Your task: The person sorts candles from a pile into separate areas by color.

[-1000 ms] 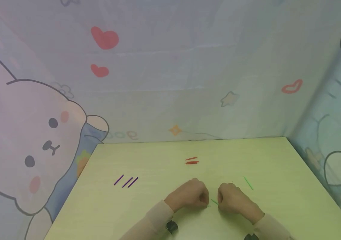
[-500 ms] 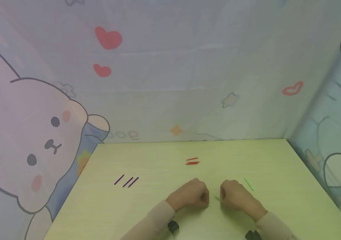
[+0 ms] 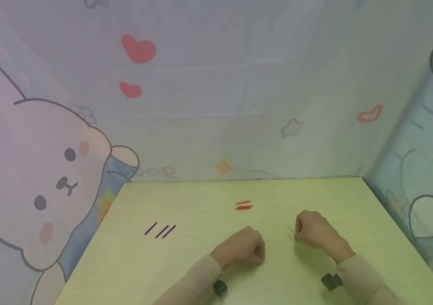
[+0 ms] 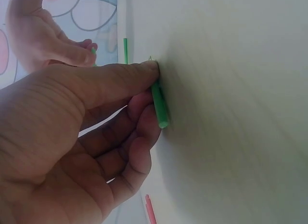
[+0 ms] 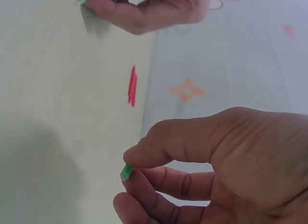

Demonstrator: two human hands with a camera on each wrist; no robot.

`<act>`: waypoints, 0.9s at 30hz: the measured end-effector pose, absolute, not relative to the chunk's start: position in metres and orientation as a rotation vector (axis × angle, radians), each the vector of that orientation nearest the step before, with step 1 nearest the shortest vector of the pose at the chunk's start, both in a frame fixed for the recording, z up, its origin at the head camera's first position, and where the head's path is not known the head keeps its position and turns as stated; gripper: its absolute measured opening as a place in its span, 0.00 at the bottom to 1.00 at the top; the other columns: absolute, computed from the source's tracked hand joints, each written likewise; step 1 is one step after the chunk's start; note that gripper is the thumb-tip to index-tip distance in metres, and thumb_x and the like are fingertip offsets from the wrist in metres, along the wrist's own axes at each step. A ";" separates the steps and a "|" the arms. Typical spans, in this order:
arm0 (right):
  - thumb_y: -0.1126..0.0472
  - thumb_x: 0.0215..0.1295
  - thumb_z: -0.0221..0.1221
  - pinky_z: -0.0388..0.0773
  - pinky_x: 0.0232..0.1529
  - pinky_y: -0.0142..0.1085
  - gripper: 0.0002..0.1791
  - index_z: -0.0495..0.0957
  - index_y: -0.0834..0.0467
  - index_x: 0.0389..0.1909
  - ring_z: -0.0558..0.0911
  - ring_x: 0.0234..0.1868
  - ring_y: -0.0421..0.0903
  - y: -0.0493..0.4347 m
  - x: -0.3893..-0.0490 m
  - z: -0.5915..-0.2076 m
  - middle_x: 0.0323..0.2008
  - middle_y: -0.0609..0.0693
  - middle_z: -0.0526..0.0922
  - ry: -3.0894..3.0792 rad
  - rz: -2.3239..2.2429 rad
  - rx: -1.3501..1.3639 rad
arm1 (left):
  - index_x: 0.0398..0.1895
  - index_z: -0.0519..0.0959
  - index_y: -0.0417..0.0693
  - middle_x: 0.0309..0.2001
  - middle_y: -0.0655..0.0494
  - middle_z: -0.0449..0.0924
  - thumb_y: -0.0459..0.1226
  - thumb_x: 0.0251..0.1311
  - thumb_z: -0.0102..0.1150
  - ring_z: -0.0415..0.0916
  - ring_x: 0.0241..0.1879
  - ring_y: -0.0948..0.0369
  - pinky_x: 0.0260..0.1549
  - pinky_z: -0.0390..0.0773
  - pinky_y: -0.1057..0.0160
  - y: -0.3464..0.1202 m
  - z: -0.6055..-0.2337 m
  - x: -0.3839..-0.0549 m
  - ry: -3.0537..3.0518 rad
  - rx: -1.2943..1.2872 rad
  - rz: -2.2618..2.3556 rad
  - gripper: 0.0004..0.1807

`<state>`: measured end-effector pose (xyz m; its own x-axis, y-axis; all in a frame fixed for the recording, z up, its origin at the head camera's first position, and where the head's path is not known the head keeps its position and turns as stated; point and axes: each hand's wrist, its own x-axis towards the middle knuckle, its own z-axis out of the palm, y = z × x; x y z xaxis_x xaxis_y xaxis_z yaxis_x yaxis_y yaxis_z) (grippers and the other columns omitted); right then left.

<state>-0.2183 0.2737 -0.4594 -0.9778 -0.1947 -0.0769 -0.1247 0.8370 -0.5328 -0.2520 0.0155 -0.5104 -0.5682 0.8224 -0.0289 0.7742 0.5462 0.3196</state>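
My left hand (image 3: 241,248) stays low over the table, pinching a thin green stick (image 4: 161,108) between thumb and fingers. In the left wrist view its blunt end points out below the thumb, close to the tabletop. My right hand (image 3: 317,231) is raised farther back and to the right. Its thumb and index finger pinch a second green stick (image 5: 127,172), mostly hidden by the fingers in the right wrist view. Another green stick (image 4: 125,50) lies on the table beyond; my right hand covers it in the head view.
Three red sticks (image 3: 244,207) lie close together at the back middle of the pale yellow table (image 3: 201,192). Three purple sticks (image 3: 169,231) lie slanted, roughly parallel, on the left. A printed cloth (image 3: 201,93) hangs behind the table.
My right hand has moved up and right, away from the left hand, carrying its green stick and now covering the one lying there. My left hand has hardly moved.
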 end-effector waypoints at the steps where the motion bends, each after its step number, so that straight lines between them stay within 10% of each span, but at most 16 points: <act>1: 0.71 0.61 0.68 0.79 0.32 0.42 0.04 0.81 0.62 0.32 0.78 0.29 0.48 0.276 -0.220 -0.457 0.32 0.50 0.81 2.890 -0.820 -0.244 | 0.31 0.94 0.57 0.28 0.73 0.88 0.34 0.60 0.81 0.75 0.28 0.80 0.48 0.75 0.78 0.015 -0.510 -0.252 2.606 1.358 0.408 0.06; 18: 0.66 0.64 0.67 0.80 0.34 0.46 0.04 0.82 0.62 0.33 0.79 0.33 0.52 0.329 -0.239 -0.440 0.34 0.55 0.83 2.919 -0.749 -0.130 | 0.30 0.93 0.57 0.28 0.73 0.88 0.34 0.60 0.80 0.74 0.28 0.78 0.54 0.74 0.73 0.013 -0.509 -0.251 2.616 1.329 0.421 0.06; 27: 0.67 0.63 0.64 0.75 0.29 0.39 0.06 0.80 0.59 0.26 0.75 0.27 0.47 0.344 -0.241 -0.450 0.26 0.50 0.78 2.908 -0.754 -0.094 | 0.29 0.93 0.52 0.27 0.72 0.86 0.31 0.59 0.79 0.75 0.28 0.77 0.36 0.76 0.79 0.012 -0.512 -0.252 2.569 1.299 0.525 0.07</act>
<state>-0.2409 0.3437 -0.4503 -0.9888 -0.0943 -0.1156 -0.0263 0.8727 -0.4875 -0.2516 0.0124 -0.5123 -0.5872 0.8089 -0.0301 0.7323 0.5467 0.4059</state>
